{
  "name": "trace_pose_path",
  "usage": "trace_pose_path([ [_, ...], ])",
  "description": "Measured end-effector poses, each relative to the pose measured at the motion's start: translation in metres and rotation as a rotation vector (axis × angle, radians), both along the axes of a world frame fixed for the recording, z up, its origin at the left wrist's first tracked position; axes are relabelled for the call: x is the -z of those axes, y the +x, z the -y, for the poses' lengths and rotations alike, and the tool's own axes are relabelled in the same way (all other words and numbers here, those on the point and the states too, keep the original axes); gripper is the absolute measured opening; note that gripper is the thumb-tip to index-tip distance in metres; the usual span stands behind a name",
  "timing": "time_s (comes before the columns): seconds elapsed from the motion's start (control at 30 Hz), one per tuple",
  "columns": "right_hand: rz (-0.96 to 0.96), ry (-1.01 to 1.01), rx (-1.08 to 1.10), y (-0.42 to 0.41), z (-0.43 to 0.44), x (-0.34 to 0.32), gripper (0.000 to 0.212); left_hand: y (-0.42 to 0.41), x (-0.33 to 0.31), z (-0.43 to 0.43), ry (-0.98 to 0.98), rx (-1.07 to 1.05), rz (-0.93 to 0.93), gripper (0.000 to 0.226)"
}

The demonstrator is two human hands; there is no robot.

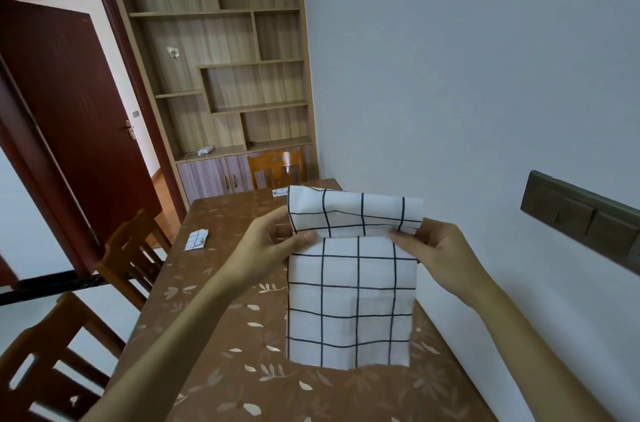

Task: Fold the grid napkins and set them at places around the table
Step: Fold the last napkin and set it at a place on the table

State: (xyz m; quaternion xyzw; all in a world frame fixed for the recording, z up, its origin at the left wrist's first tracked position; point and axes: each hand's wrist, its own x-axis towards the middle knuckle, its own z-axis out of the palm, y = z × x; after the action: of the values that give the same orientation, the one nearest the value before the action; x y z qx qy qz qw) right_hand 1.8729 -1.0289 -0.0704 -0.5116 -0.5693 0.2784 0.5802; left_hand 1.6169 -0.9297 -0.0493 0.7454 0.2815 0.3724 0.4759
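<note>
Both hands up: left hand (pixel 273 241) and right hand (pixel 438 253) each pinch grid napkin (pixel 349 300) at its fold, grip tight, above bench (pixel 214 335); folded napkin (pixel 196 239) lies far-left.

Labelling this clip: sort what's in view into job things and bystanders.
Job: white black-grid cloth napkin, pinched by left hand and right hand; folded grid napkin at left edge; folded grid napkin at far end; brown leaf-patterned table.
Bystanders: orange wooden chair; wooden shelf unit; dark red door.
</note>
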Motion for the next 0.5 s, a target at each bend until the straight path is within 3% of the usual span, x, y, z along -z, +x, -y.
trace_pose_path([
  [0.23, -0.045, 0.080, -0.071, 0.011, 0.008, -0.007, 0.052, -0.004, -0.005, -0.004, -0.082, 0.053, 0.063, 0.024],
  [0.3, -0.122, 0.056, -0.110, 0.012, 0.009, -0.008, 0.061, -0.004, -0.007, -0.004, -0.147, 0.059, 0.089, 0.033],
  [0.43, -0.209, 0.077, -0.212, 0.013, 0.010, -0.005, 0.041, -0.002, -0.003, -0.008, -0.228, 0.017, 0.130, 0.048],
  [0.5, -0.161, 0.094, -0.132, 0.010, 0.012, -0.007, 0.027, 0.001, -0.001, -0.008, -0.242, -0.015, 0.160, 0.041],
])
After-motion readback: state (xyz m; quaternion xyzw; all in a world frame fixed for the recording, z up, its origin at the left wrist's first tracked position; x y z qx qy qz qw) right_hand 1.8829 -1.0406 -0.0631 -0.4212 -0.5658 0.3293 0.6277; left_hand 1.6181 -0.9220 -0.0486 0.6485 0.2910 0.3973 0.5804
